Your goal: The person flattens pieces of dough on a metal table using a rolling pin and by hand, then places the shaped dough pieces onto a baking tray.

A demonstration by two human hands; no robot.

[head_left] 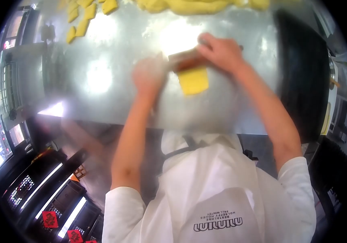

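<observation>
A brown rolling pin [187,60], smeared by motion, lies crosswise between my two hands over the metal worktop. My right hand [222,52] is closed round its right end, with the thumb towards the middle. At its left end my left hand [148,75] is curled closed, though blur hides the separate fingers. Under the near side of the pin, a flat yellow piece of dough [193,82] sticks out towards me, roughly square. Its far edge is hidden by the pin.
Several small yellow dough pieces [89,11] lie at the far left of the metal worktop [112,97]. A long yellow dough mass [197,6] runs along the far edge. To the right stands a dark black panel [303,77]. The worktop's near edge meets my white apron [210,178].
</observation>
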